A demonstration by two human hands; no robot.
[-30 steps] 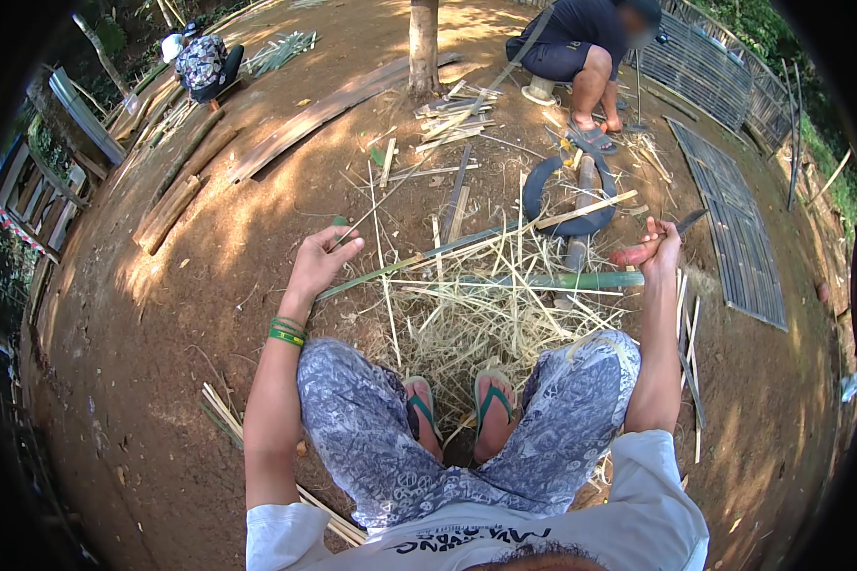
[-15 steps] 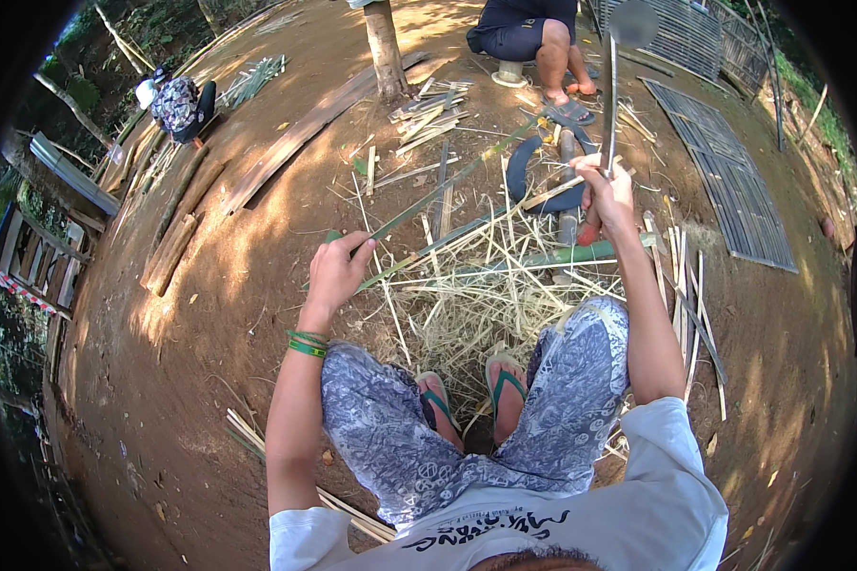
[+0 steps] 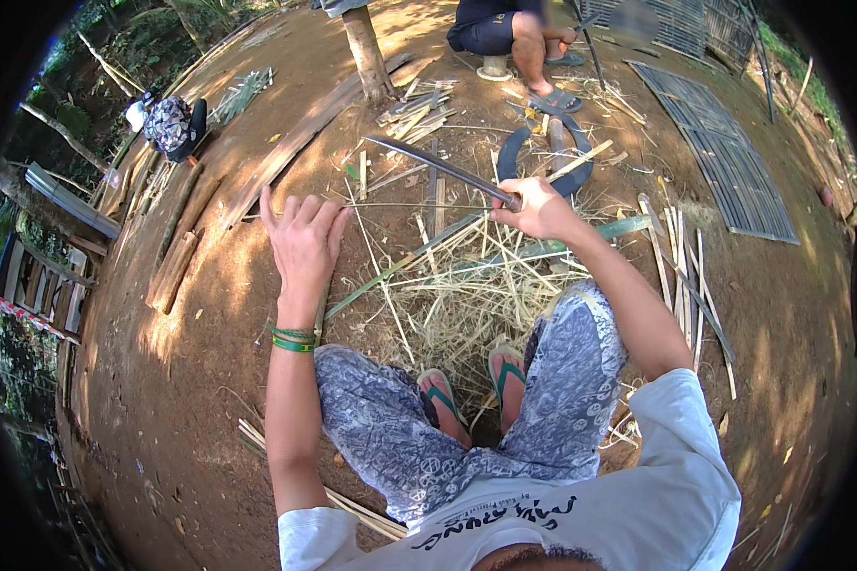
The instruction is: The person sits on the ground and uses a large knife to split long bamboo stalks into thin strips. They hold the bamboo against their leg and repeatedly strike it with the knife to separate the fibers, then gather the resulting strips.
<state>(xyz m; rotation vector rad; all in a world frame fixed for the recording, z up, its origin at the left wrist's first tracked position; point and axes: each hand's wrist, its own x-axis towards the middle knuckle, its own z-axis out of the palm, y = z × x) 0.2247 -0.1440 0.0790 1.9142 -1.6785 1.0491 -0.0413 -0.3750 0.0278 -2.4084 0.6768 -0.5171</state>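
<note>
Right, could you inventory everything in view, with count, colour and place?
knife: 1, dark, centre
thin strip: 1, dark, running sideways at centre
shavings: many, pale, centre ground
bamboo piece: 1, green, right of shavings
curved piece: 1, black, upper centre
loose strips: several, pale, right
slatted panel: 1, grey, right
tree trunk: 1, brown, top
plank: 1, brown, upper left
logs: several, brown, left
co-workers: 2, dark clothes, top and upper left
sandals: 2, green straps, lower centre
trousers: 1, patterned, lower centre
shirt: 1, pale, bottom
left hand: 1, bare, at the strip
right hand: 1, bare, gripping the knife
</note>
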